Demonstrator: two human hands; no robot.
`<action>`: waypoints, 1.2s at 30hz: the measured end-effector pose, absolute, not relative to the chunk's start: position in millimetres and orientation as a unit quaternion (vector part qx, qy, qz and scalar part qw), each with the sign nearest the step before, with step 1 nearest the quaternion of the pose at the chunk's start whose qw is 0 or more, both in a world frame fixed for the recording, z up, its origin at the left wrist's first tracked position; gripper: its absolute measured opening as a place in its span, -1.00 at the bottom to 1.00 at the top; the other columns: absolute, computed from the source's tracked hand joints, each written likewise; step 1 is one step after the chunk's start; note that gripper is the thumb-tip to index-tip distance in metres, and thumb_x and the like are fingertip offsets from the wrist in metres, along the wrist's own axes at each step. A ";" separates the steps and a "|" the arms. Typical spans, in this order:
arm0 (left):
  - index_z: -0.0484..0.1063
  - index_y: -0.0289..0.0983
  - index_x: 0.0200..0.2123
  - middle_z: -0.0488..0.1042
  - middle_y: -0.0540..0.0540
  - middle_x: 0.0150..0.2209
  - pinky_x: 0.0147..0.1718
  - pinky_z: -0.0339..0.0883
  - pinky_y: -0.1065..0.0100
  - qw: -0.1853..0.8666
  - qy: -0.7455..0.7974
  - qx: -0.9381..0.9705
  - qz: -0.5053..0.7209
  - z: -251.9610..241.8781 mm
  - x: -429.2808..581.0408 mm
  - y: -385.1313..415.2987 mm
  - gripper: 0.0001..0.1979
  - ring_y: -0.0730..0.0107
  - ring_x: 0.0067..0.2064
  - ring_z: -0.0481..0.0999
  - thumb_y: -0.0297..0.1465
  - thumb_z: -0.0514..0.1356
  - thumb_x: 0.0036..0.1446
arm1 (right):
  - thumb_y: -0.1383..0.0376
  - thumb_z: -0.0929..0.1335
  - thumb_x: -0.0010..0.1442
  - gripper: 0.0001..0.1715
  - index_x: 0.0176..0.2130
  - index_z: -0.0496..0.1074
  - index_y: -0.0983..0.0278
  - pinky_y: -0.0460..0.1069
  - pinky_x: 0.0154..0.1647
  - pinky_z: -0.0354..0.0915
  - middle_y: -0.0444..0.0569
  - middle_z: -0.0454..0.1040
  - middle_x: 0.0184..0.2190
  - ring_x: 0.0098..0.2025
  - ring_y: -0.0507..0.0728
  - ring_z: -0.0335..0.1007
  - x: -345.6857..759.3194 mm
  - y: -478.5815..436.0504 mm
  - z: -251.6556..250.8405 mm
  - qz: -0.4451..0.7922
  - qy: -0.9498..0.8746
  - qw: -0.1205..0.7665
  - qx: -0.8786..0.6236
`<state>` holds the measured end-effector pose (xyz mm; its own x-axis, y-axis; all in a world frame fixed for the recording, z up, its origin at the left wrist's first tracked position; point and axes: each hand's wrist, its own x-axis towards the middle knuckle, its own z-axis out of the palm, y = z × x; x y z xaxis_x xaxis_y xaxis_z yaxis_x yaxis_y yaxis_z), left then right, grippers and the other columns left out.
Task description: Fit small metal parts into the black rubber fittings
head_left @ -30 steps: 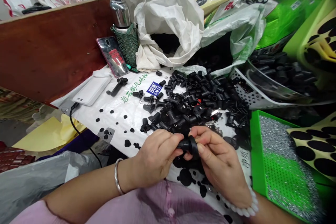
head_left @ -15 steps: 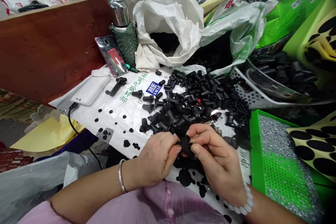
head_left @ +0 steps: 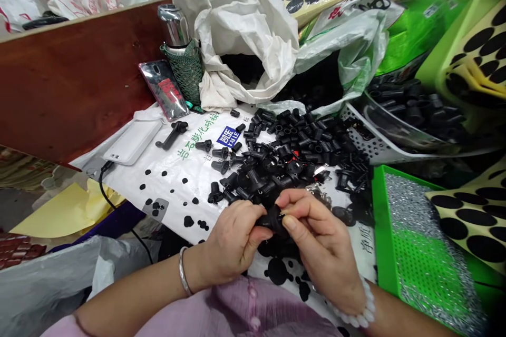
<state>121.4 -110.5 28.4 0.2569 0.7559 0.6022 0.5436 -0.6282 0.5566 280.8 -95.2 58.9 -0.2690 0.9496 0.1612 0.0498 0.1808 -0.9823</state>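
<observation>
My left hand and my right hand meet above the white printed sheet. Both pinch a black rubber flanged fitting between fingers and thumbs, and the fingers hide part of it. Just beyond my fingertips lies a heap of similar black fittings and short tubes. A few stand apart at the heap's left edge. Loose black rubber dots are scattered on the sheet near my left hand. A silver bangle circles my left wrist, and white beads circle my right.
A green tray of small metal pieces stands to the right, beside a sheet of black dots. A tub of black cylinders sits behind it. A phone, flask, white power bank and crumpled white sack lie farther back.
The black fitting has turned between my fingers, and its flange no longer faces up as it did a second ago. My hands have drawn closer together. The whole view has tilted slightly.
</observation>
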 end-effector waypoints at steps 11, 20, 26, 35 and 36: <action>0.29 -0.32 -0.18 0.42 -0.11 -0.36 -0.37 0.32 0.35 0.224 0.438 0.758 0.428 29.1 125.3 -112.6 -0.83 0.37 -0.35 0.38 -0.38 -0.01 0.22 | 0.33 0.28 0.20 -0.93 -0.35 0.35 0.23 -0.12 -0.23 0.28 -0.05 0.31 -0.20 -0.15 0.04 0.27 279.9 -97.5 55.2 0.479 -0.612 0.482 -0.404; 0.37 -0.29 -0.14 0.47 -0.08 -0.30 -0.29 0.35 0.39 0.384 0.444 0.647 0.485 39.2 119.7 -113.7 -0.82 0.41 -0.29 0.45 -0.44 0.10 0.16 | 0.32 0.27 0.21 -0.68 -0.01 0.30 0.21 -0.09 -0.13 0.32 0.00 0.35 -0.10 -0.21 0.02 0.35 291.2 -95.1 70.4 0.435 -0.658 0.465 -0.402; 0.37 -0.31 -0.15 0.39 -0.06 -0.40 -0.42 0.34 0.39 0.233 0.445 0.692 0.519 33.2 125.4 -111.5 -0.78 0.44 -0.40 0.38 -0.47 0.17 0.10 | 0.33 0.31 0.18 -0.75 -0.09 0.34 0.18 -0.06 -0.02 0.29 -0.05 0.36 -0.11 -0.06 0.07 0.33 282.4 -102.1 55.4 0.466 -0.673 0.420 -0.392; 0.20 -0.33 0.08 0.41 -0.23 -0.12 -0.13 0.35 0.21 0.155 0.397 0.748 0.508 43.9 108.4 -117.0 -0.51 0.25 -0.10 0.41 -0.58 0.13 0.05 | 0.40 0.27 0.19 -0.72 -0.07 0.30 0.24 -0.04 -0.11 0.34 -0.01 0.43 -0.15 -0.12 0.08 0.38 288.9 -97.0 57.6 0.267 -0.783 0.437 -0.352; 0.17 -0.35 0.11 0.38 -0.27 -0.06 -0.07 0.32 0.17 0.156 0.379 0.752 0.516 47.2 105.8 -117.1 -0.49 0.20 -0.04 0.38 -0.58 0.12 0.05 | 0.41 0.27 0.18 -0.72 -0.07 0.29 0.27 -0.02 -0.12 0.35 0.03 0.44 -0.15 -0.12 0.09 0.38 290.4 -95.8 59.1 0.225 -0.808 0.429 -0.336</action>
<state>105.8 -117.1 47.2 0.1802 0.7315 0.6576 0.4094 -0.6636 0.6261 290.4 -95.8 59.1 -0.4060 0.7363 0.5413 0.3506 0.6725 -0.6518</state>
